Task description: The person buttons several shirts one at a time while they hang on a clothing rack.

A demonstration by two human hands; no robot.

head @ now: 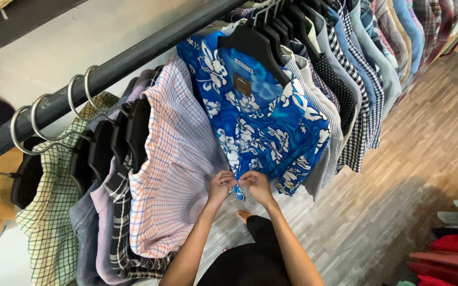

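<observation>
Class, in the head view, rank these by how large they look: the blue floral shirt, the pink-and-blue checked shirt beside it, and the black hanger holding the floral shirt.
1. Blue floral shirt and pink-and-blue checked shirt: too alike to separate, and the checked one hangs partly folded.
2. Black hanger: clearly smallest.

Left hand (221, 185) and right hand (255, 184) pinch the blue floral shirt (261, 122) front

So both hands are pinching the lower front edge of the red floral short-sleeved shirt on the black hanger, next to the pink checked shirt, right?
Not quite: the floral short-sleeved shirt is blue with white flowers, not red. The head view shows the left hand and right hand pinching its lower front edge; it hangs on a black hanger next to the pink checked shirt.
</observation>
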